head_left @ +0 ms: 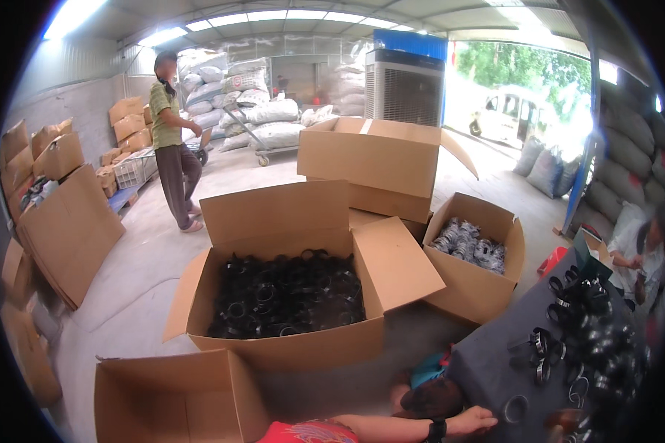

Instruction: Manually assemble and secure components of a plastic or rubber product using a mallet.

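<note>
My left hand [473, 420], below a red sleeve and a dark wristband, reaches over the near edge of a dark-covered table [480, 362]. Its fingers are curled together; what they hold, if anything, does not show. Just beyond the fingertips lies a black ring-shaped clamp [516, 408]. A dim brownish shape at the lower right looks like my right hand [567, 421], its fingers too dark and blurred to read. Around it is a heap of black and metal ring clamps [606, 347], with several loose ones [543, 354] nearer the table's middle.
An open carton of black rings [288, 295] stands ahead, an empty carton [170, 399] nearer. Another carton holds silvery wrapped pieces [469, 244]. A person [174, 133] stands far left; another person's hand [635, 262] shows at right. An air cooler [404, 88] stands behind.
</note>
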{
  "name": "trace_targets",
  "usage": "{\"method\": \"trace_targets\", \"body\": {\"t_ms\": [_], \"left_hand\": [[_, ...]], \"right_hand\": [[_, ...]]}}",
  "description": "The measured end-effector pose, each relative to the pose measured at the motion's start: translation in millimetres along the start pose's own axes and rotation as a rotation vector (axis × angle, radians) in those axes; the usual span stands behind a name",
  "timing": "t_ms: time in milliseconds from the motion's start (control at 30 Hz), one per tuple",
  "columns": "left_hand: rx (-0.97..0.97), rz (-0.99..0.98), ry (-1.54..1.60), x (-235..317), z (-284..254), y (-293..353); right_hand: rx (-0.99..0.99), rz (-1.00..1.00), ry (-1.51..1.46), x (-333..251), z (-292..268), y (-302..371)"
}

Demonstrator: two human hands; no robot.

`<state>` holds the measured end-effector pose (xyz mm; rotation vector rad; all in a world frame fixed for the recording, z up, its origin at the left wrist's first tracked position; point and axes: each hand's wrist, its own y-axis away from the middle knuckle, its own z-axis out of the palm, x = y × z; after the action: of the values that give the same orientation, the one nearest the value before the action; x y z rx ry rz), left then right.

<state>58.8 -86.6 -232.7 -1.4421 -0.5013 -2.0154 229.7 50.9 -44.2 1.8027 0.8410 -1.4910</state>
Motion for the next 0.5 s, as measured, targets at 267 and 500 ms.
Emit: {"method": "trace_targets", "body": {"t_ms": [267,500], "left_hand": [[-0.002,-0.062,0.014,10.8,-8.3,12.1],[-0.056,-0.088,-0.081,7.6,6.8,16.0]], "right_hand": [[0.039,-0.287,0.046,-46.5,-2.5,-4.9],[-0.005,-0.104,0.072,27.3,-12.2,27.7]]}}
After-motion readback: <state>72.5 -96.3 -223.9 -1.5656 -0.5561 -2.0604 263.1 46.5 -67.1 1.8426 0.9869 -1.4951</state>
